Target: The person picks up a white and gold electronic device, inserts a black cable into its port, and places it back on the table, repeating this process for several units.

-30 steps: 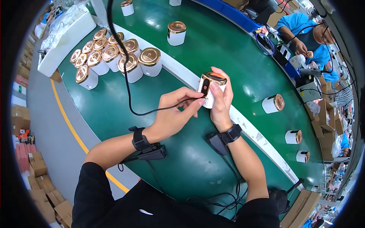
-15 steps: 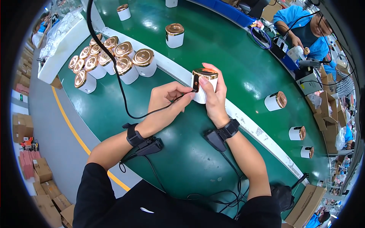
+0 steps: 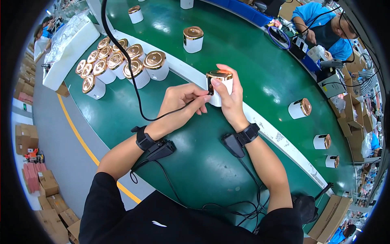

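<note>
My right hand (image 3: pixel 232 99) is wrapped round a white ribbed canister-like device (image 3: pixel 216 101) with a shiny gold top, its thumb across the front. A dark panel on the device's left side faces my left hand (image 3: pixel 178 101). That hand is closed, pinching the end of a thin black cable (image 3: pixel 170 116) against the lower part of this panel. Whether the cable's tip sits inside a socket is hidden by the fingertips. From my left hand the cable loops down, then rises toward the top of the view.
Several similar white-and-gold devices (image 3: pixel 156 65) stand grouped at the left on the green table (image 3: pixel 195 162). A white rail (image 3: pixel 280 140) crosses it diagonally; more devices (image 3: pixel 193 39) stand beyond. A white foam tray (image 3: pixel 67 57) is at far left. Across the table, a person in blue (image 3: pixel 321 24) works.
The view has shifted slightly, so things on the table appear a little farther right. Both hands keep their hold; the device and cable end stay together.
</note>
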Demonstrator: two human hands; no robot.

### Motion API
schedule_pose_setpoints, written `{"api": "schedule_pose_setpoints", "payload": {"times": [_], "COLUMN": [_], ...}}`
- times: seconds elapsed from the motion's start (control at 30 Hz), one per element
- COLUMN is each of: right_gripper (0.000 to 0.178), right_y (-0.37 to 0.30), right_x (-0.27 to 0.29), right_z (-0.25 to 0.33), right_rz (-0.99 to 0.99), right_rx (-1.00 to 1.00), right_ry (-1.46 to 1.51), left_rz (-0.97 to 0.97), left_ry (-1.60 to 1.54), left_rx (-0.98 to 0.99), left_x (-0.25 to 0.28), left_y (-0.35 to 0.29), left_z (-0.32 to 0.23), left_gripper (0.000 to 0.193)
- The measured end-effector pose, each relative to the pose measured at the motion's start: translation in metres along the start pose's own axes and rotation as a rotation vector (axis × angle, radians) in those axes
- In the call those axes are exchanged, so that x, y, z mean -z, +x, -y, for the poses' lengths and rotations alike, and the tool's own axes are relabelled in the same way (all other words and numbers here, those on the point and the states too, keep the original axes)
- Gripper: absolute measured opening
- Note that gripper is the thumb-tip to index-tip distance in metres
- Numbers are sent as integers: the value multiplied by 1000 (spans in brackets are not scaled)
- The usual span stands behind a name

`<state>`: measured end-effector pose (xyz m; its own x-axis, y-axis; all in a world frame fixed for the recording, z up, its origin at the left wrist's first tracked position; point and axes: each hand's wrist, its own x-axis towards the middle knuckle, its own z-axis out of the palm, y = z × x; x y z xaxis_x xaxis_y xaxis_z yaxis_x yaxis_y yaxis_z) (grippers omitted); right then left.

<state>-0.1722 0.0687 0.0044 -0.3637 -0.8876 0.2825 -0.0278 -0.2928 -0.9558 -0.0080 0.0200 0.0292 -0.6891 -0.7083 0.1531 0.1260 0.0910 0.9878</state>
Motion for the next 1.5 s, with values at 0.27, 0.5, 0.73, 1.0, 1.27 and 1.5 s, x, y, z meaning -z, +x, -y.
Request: {"api": "schedule_pose_setpoints", "payload": {"times": [0.27, 0.5, 0.73, 1.0, 1.27, 1.5], "right_gripper": [45, 45, 50, 45, 44, 42], "right_y": [2, -4, 5, -3, -1, -1], "right_x": [-2, -8, -1, -5, -6, -1], "right_z": [1, 0, -2, 0, 0, 0], "right_rz": [26, -33, -34, -35, -8, -6], "right_rx": [1, 10, -9, -32, -14, -83], "right_ry": [-33, -73, 79, 56, -82, -21], "left_rz": [1, 28, 73, 45, 53, 25], "left_ry": [63, 11, -162, -125, -70, -207], "left_rx": [40, 39, 40, 42, 52, 64], "left_x": [2, 7, 8, 7, 12, 9], "left_y": [7, 6, 13, 14, 11, 11], "left_z": [-5, 7, -3, 6, 9, 3], "left_gripper": [9, 11, 14, 15, 13, 13]}}
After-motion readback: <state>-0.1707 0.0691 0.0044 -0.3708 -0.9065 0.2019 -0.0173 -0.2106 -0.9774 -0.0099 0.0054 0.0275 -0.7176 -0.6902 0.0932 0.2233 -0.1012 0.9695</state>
